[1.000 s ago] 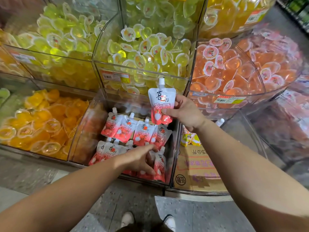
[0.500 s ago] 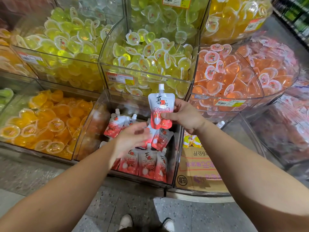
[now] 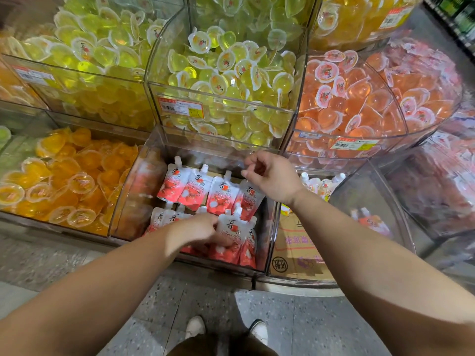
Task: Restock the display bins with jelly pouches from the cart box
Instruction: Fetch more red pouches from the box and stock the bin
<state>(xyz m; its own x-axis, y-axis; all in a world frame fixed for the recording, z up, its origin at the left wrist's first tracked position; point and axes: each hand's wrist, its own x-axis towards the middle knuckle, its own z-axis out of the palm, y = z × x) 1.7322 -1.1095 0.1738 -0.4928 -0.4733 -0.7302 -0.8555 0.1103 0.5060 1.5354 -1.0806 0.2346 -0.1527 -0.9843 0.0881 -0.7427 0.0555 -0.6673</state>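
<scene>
Left hand [image 3: 199,231] low in clear bin [image 3: 133,191], fingers curled round red-and-white spouted jelly pouch [image 3: 232,231] at front row, right hand [image 3: 271,177] above back row of pouches [image 3: 205,191], fingers loosely curled, holding nothing

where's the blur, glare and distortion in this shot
Head view: wide-angle bending curves the clear bin walls and stretches the forearms at the lower corners; the left hand and the red pouches look slightly smeared; the far right pink stock is soft; glare streaks the bin front over the yellow-green jelly cups; lighting is even, shadows faint.
</scene>
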